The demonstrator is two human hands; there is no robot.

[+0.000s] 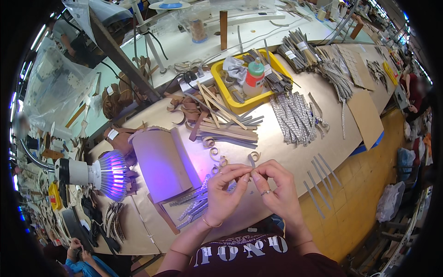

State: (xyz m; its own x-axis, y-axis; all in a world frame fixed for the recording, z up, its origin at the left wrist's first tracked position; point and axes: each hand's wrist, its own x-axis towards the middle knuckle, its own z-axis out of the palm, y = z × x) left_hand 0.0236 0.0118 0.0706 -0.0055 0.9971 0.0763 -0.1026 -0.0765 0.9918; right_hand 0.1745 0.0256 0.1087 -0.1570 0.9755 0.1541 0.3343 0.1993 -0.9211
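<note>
As viewed from above, noted brown table, paper-covered and smooth. Observed at left a violet-lit curved sheet. Found toward the back a yellow plastic tray, holding a green-topped bottle, crumpled pale cloth and flat bands. Recorded just beside its front right corner: grey-white braids, coarse and rope-like. Observed left hand and right hand with fingertips together, pinching a narrow grey strip above the table's front, near thin tan curls.
</note>
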